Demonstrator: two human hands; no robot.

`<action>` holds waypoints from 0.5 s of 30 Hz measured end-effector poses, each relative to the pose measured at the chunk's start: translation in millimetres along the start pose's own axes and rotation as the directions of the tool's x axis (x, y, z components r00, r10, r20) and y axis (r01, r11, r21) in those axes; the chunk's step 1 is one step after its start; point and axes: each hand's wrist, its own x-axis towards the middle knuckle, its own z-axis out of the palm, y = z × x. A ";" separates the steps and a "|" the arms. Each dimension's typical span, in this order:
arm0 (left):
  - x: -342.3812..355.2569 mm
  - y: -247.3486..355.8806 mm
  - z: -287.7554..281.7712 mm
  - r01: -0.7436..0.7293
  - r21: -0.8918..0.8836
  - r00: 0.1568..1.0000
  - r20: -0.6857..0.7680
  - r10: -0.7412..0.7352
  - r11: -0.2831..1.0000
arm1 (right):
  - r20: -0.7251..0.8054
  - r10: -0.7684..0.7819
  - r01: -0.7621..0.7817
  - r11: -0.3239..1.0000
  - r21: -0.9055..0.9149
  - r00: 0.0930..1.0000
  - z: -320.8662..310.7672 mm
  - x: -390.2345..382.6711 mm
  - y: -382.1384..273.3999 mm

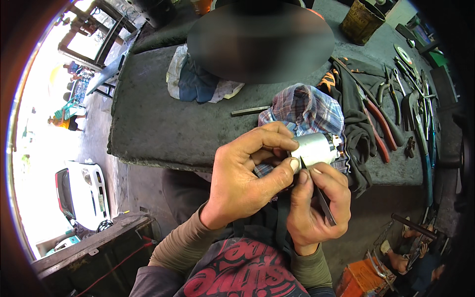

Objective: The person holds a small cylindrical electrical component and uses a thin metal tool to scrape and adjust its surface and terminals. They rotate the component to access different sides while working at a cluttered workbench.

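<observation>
Silver cylinder point(312, 150), one: lies in front of the left hand's fingertips and just beyond the right hand's, at the near edge of the bench; axis roughly left to right, dark collar and small metal terminals at the right end. Plaid cloth point(319, 111) behind and beneath; whether the two touch cannot be told.

Left hand point(242, 178): nearly closed, thumb and forefinger pinched at the cylinder's left end, remaining fingers curled behind. Sleeve brown, drawn to the wrist.

Right hand point(321, 198): closed in a pinch — thumb and forefinger upon a thin dark strip point(324, 207), other fingers bent around it. The strip slants from the cylinder's left end toward the near right, its lower end lying across the fingers. Exact contact between strip and cylinder is hidden by the fingertips.

Workbench point(158, 123), dark, worn surface. Upon it: short metal bar point(251, 111), left of the plaid cloth; crumpled rag point(198, 81), blue-grey and white, farther left; dark garment point(359, 141) with orange marks, right of the cloth; red-handled tool point(381, 123), lying against the garment — further hand tools to its right; yellowish can point(362, 22), worn, far right.
</observation>
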 end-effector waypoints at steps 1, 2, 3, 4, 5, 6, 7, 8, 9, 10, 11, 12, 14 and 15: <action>0.1 0.4 0.7 0.011 -0.008 1.000 -0.005 -0.011 1.000 | -0.026 0.013 -0.012 0.999 0.040 1.000 -0.4 -4.4 2.3; 1.4 0.9 0.7 0.002 -0.001 1.000 -0.001 -0.002 1.000 | -0.051 0.027 -0.023 0.997 0.080 0.998 -0.6 -6.3 3.5; 1.3 0.5 0.4 -0.001 0.005 1.000 0.000 0.001 1.000 | -0.048 0.025 -0.021 0.997 0.076 0.999 -0.8 -7.7 3.1; 1.0 0.2 0.2 -0.004 0.010 1.000 0.001 0.004 1.000 | -0.044 0.022 -0.019 0.997 0.072 0.999 -0.4 -8.7 2.6; 0.3 1.4 0.0 0.007 0.014 1.000 0.011 -0.007 1.000 | -0.040 0.020 -0.018 0.998 0.068 0.999 -0.4 -9.4 2.4; 0.5 3.9 -0.4 0.016 0.018 1.000 0.022 -0.017 1.000 | -0.033 0.006 -0.004 0.998 0.058 0.999 -0.4 -8.8 3.1; 0.5 5.2 -0.7 0.025 0.022 0.999 0.032 -0.026 0.999 | -0.025 -0.008 0.010 0.999 0.049 1.000 -0.6 -7.9 4.0; 0.4 4.9 -0.9 0.028 0.021 0.999 0.035 -0.028 0.999 | -0.018 -0.023 0.024 0.999 0.040 1.000 -0.9 -7.1 4.6; 0.5 5.1 -1.3 0.028 0.019 0.999 0.036 -0.028 0.999 | -0.014 -0.032 0.032 0.999 0.040 0.999 -0.7 -6.0 4.8; 0.6 5.2 -1.5 0.028 0.017 0.999 0.037 -0.028 0.999 | -0.010 -0.041 0.041 0.998 0.039 0.999 -0.6 -5.0 5.0; 0.8 5.2 -1.8 0.024 0.019 0.999 0.040 -0.025 1.000 | -0.007 -0.050 0.050 0.998 0.039 0.999 -0.6 -4.0 5.0; 0.7 4.8 -2.1 0.022 0.022 0.999 0.042 -0.023 1.000 | -0.004 -0.055 0.055 0.998 0.038 0.998 -0.7 -3.4 5.0; 0.6 4.8 -2.1 0.020 0.025 0.999 0.044 -0.021 0.999 | 0.001 -0.066 0.066 0.997 0.035 0.998 -1.0 -2.3 5.0; 0.6 5.2 -1.9 0.020 0.026 0.999 0.044 -0.021 0.999 | 0.003 -0.065 0.065 0.997 0.034 0.998 -1.2 -2.4 4.9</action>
